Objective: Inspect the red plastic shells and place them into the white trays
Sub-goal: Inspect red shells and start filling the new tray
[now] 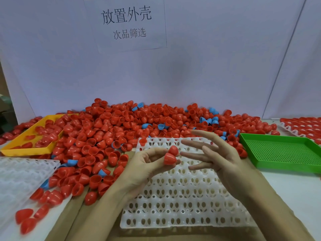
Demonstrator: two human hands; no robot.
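White tray (182, 197) below, left hand (144, 164) pinching two dome-up shells (171, 156)

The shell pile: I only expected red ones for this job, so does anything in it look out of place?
Yes. Blue shells are scattered through the red shell pile, near its back, right side and front left edge. The left hand holds two red shells; the right hand is open beside them.

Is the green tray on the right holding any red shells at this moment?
No, the green tray shows only its bare perforated floor; the red shells lie heaped outside its rim.
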